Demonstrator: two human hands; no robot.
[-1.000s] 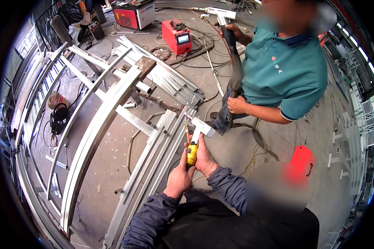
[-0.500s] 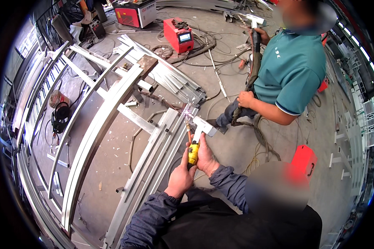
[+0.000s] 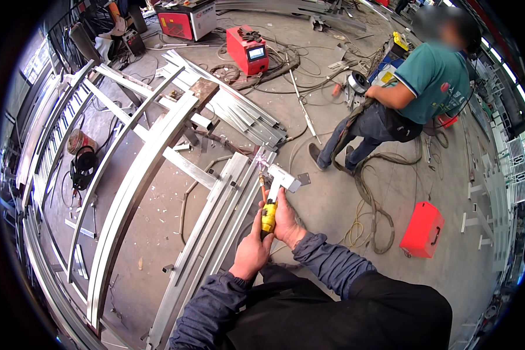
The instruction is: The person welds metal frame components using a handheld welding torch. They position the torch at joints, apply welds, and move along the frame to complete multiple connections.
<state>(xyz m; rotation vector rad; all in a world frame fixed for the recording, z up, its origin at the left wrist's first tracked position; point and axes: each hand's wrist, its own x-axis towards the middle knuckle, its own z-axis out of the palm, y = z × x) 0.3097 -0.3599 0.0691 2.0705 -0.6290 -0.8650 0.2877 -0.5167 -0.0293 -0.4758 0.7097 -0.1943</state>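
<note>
A welding gun (image 3: 268, 217) with a yellow and black grip, a white head and a copper-coloured nozzle is held between my two hands. My left hand (image 3: 252, 249) wraps the grip from the near left side. On the other side, the fingers of my right hand (image 3: 287, 220) close around it just below the white head. A small purple-white glow (image 3: 261, 157) shows beyond the nozzle, at the far end of long silver metal profiles (image 3: 216, 227). The exact contact point is lost in the glare.
Left lies a large curved metal frame (image 3: 140, 169). Further off are a stack of silver strips (image 3: 239, 108) and a red machine (image 3: 247, 51). A co-worker in a green shirt (image 3: 431, 76) stands at the far right among cables. A red box (image 3: 423, 229) is on the floor at right.
The co-worker has turned and moved further away to the right, and the welding gun they held no longer shows. A blurred shape near my right shoulder is gone. My hands barely shifted.
</note>
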